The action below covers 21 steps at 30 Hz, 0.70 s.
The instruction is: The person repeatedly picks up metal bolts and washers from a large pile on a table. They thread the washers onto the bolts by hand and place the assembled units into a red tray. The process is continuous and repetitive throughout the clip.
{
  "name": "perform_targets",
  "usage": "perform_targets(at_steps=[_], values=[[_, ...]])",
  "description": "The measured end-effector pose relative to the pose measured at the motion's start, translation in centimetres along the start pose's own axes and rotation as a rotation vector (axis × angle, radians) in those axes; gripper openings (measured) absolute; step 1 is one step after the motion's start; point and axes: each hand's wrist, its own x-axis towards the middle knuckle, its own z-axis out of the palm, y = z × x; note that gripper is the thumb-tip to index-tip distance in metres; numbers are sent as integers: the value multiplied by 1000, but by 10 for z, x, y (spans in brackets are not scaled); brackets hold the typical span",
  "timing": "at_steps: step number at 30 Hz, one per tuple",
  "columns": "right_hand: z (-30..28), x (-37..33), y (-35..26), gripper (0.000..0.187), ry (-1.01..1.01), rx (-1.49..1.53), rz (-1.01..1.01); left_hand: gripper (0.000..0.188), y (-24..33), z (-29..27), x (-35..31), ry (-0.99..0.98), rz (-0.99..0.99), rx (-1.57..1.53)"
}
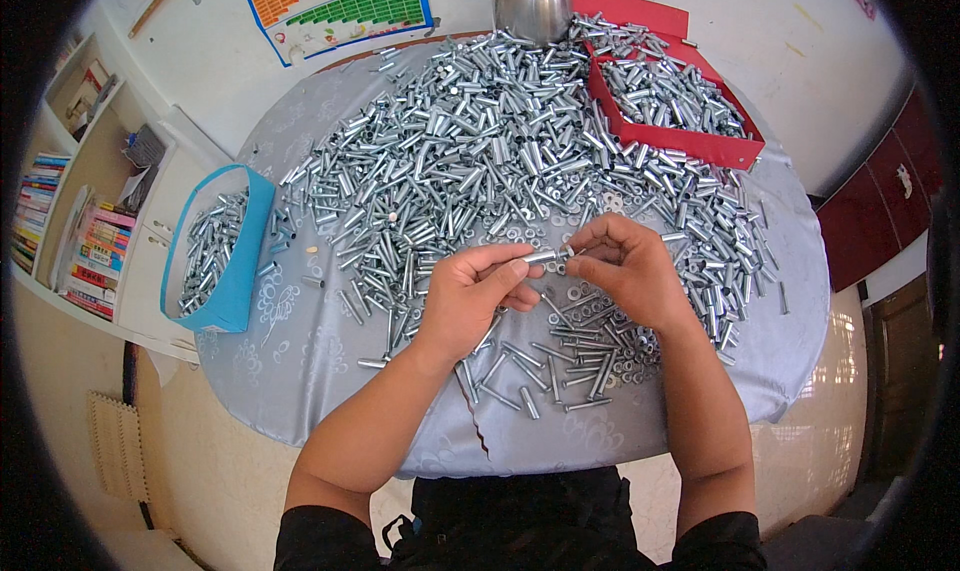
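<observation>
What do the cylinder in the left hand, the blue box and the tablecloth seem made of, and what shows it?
Cylinder in the left hand: bright metal, possibly plated steel, from its silvery highlights. Blue box: card or plastic; thin, flat, smooth walls. Tablecloth: probably satiny fabric, from its sheen and floral patterning.

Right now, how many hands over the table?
2: the left hand gripping a metal tube, the right hand by the tube's right end. No others show.

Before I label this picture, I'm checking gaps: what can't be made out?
Head view:
What the right hand pinches, if anything: too small between fingers.
Left end of the metal sleeve: hidden by left hand.
Floor of the blue box: under metal parts.
Top of the canister: cut by upper edge.
</observation>
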Motion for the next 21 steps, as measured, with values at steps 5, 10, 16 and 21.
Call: perform_targets(at_steps=[5, 10, 16, 21], values=[[-1, 0, -2, 20, -9, 21, 25, 26, 3, 1, 0, -10, -1, 32], [-7, 1, -1, 15, -107, -106, 30, 26, 2, -1, 0, -30, 7, 43], [-3, 0, -4, 20, -13, -13, 88, 25, 3, 0, -1, -48, 7, 43], [1, 4, 4, 21, -17, -52, -82, 25, 2, -1, 0, -24, 18, 17]])
